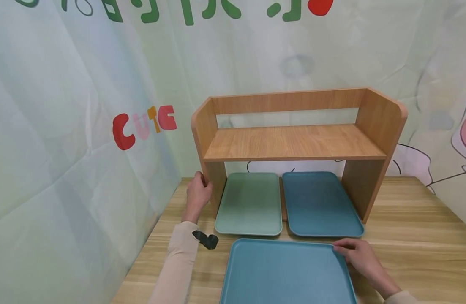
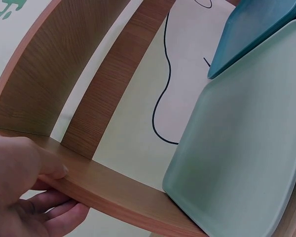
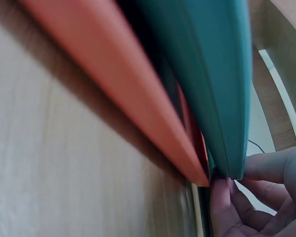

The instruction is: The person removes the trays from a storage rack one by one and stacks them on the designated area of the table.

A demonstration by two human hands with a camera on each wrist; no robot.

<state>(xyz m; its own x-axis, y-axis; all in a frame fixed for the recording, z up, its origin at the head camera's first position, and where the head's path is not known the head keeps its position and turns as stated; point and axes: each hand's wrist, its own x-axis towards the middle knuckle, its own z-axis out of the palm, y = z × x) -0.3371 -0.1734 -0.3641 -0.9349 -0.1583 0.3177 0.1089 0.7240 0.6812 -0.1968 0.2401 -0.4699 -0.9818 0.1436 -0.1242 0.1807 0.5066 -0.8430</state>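
A wooden shelf point(image 1: 293, 141) stands at the back of the table, and the left hand point(image 1: 198, 192) grips the front edge of its left side panel; in the left wrist view the thumb and fingers of that hand point(image 2: 37, 185) lie on either side of the wood. The right hand point(image 1: 363, 261) pinches the far right corner of a large blue tray point(image 1: 287, 274) at the front. In the right wrist view, that hand point(image 3: 261, 195) holds the corner of the blue tray point(image 3: 222, 89), with an orange-red tray point(image 3: 118, 79) beneath it.
Under the shelf lie a green tray point(image 1: 252, 204) on the left and a darker blue tray point(image 1: 320, 204) on the right, both reaching to its front. A printed cloth point(image 1: 84, 190) hangs behind and along the left of the wooden table point(image 1: 419, 236).
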